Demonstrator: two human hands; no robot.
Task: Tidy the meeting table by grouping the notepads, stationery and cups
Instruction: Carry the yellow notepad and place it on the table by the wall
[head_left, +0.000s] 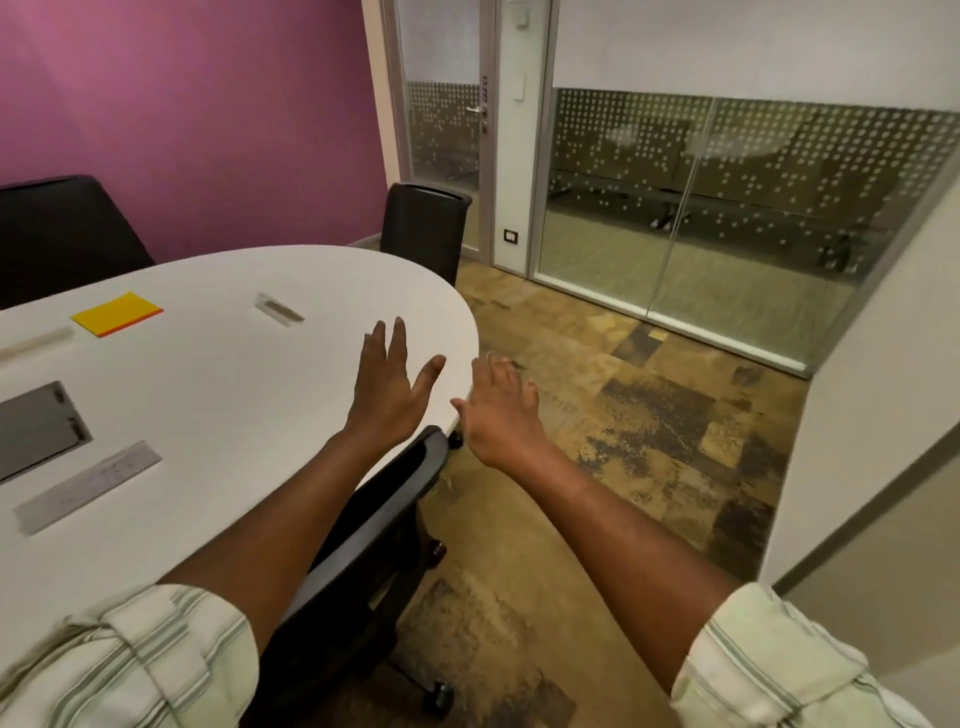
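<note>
A yellow sticky-note pad lies on the white oval meeting table at the far left. A clear ruler lies nearer me on the left, and a pale stick-like item sits left of the pad. My left hand hovers over the table's right end, fingers straight and spread, holding nothing. My right hand is stretched out just past the table's edge, above the floor, fingers relaxed and empty. No cups are in view.
A black office chair is tucked under the table beneath my left arm. Two more black chairs stand at the far side and far left. Grey cable hatches and a slot are set into the tabletop. Glass partition and door behind.
</note>
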